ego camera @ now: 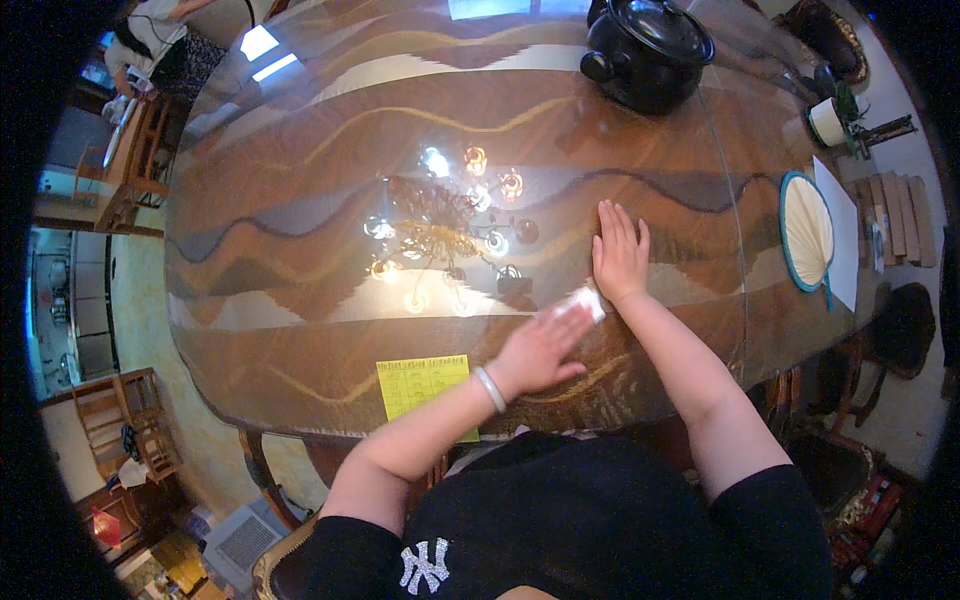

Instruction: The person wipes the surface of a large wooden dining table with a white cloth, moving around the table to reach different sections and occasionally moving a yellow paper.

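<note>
My left hand [541,345], with a pale bangle [491,389] at the wrist, presses a crumpled white tissue or cloth [589,303] onto the tabletop. The fingers cover much of it and look slightly blurred. Just to the right, my right hand [621,255] rests palm down, fingers a little apart, holding nothing. Beneath both hands is a large table [315,292] with a glossy clear cover over a wavy brown, grey and cream pattern. A yellow sheet [424,379] with a written grid lies at the near edge, partly behind my left forearm.
A black lidded pot [649,56] stands at the far right. Along the right side are a teal-rimmed hand fan [808,231], a white sheet [844,247] and a potted plant [829,121]. Another person [161,45] is at the upper left. Lamp reflections shine mid-table.
</note>
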`<state>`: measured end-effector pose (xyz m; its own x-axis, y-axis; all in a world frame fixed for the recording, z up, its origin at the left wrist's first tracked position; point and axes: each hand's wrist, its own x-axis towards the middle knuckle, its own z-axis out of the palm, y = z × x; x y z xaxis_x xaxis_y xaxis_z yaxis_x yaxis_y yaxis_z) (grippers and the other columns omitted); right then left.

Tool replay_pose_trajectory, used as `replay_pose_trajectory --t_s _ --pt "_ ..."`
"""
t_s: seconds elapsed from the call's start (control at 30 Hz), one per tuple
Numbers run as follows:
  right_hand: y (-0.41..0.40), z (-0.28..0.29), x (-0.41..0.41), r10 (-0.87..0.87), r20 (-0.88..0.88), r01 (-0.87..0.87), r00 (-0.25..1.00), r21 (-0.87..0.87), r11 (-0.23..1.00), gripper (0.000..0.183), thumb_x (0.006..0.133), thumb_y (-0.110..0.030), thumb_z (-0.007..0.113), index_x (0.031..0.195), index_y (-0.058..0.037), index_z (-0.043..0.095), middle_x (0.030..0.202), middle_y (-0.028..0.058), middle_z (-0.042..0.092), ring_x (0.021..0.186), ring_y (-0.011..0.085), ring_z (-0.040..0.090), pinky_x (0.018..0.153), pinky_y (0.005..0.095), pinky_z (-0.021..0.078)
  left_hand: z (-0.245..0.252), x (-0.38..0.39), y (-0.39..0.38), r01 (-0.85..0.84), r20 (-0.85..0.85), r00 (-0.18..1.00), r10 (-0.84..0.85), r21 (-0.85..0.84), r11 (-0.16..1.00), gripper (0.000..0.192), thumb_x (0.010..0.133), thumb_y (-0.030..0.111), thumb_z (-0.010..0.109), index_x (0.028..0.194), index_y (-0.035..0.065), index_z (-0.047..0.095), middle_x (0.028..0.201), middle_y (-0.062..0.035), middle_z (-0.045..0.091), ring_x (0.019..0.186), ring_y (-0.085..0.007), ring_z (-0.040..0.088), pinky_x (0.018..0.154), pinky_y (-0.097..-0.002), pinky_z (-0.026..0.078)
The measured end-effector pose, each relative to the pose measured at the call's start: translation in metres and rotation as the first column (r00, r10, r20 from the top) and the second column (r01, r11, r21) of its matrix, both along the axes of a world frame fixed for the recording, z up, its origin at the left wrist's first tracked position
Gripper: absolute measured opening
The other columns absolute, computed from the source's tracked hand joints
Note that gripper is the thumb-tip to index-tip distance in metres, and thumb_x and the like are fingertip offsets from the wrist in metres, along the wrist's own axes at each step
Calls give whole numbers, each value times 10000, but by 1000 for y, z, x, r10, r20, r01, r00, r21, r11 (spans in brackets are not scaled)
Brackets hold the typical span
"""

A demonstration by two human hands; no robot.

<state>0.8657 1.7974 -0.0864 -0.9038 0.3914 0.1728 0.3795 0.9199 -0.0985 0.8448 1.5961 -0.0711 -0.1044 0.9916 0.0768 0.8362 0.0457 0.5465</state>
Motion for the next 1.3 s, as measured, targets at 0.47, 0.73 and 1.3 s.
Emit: replay_pose_trajectory --t_s 0.47,0.73,1.3 --pt "-2 1 -3 -4 -7 4 1000 14 1000 495 874 -227 424 1343 -111 318 1367 42 370 1276 190 313 1044 459 194 7 -26 8 -313 86 941 328 -150 938 809 762 395 590 1347 -43 243 1387 -229 282 1279 -346 291 1065 -408 222" --pt "2 -6 -1 1 -46 1 999 48 999 489 874 -235 435 1336 -112 334 1365 30 374 1276 172 314 1042 451 200 8 -17 -90 -586 -99 807 583 -265 766 770 759 314 632 1356 4 257 1409 -183 268 1293 -314 275 1056 -423 231" --pt "4 -12 -7 26 -65 -22 998 62 998 513 867 -287 448 1338 -118 332 1357 39 388 1263 183 335 1037 471 202 -5 104 -27 -55 -10 998 55 13 998 788 822 549 437 1373 19 244 1425 -160 251 1333 -265 217 1073 -401 197"
